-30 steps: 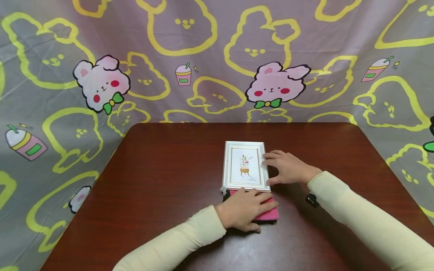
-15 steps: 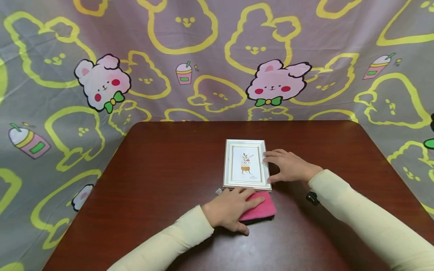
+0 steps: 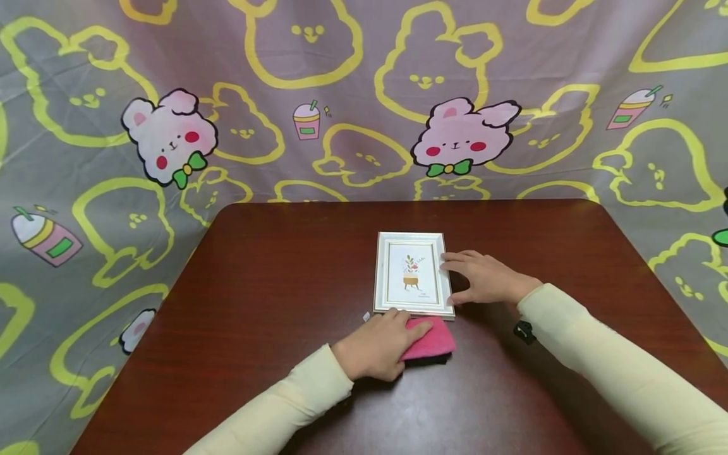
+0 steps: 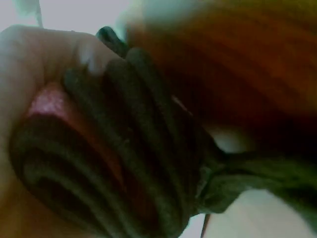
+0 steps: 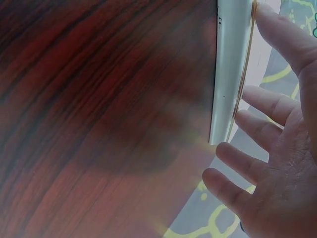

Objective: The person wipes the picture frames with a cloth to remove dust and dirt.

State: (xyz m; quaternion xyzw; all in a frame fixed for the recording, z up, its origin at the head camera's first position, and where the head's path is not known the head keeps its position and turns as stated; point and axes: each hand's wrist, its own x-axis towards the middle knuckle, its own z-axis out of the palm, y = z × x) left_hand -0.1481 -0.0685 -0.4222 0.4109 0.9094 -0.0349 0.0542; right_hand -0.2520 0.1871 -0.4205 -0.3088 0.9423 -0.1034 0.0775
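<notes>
A white picture frame (image 3: pixel 412 272) with a plant drawing lies face up on the brown table. My right hand (image 3: pixel 483 278) is at its right side, with thumb and fingertips at the border. In the right wrist view, the fingers are spread beside the white frame edge (image 5: pixel 229 74). Just below the frame, my left hand (image 3: pixel 372 346) grips the left end of a folded pink and black cloth (image 3: pixel 431 340), thumb on top. The left wrist view shows the cloth's dark stacked folds (image 4: pixel 143 134) with pink between them; the fingers under it are mostly hidden.
The dark red-brown table (image 3: pixel 284 284) has rounded far corners. Behind it and along both sides hangs a grey curtain (image 3: pixel 352 82) printed with rabbits and drink cups. A small pale tag (image 3: pixel 366 316) shows near the frame's lower left corner. A black wrist device (image 3: pixel 524 332) sits under the right sleeve.
My left hand has shifted left along the cloth, going from lying flat over it to gripping its left end. The cloth has moved slightly left and up. My right hand stays at the frame.
</notes>
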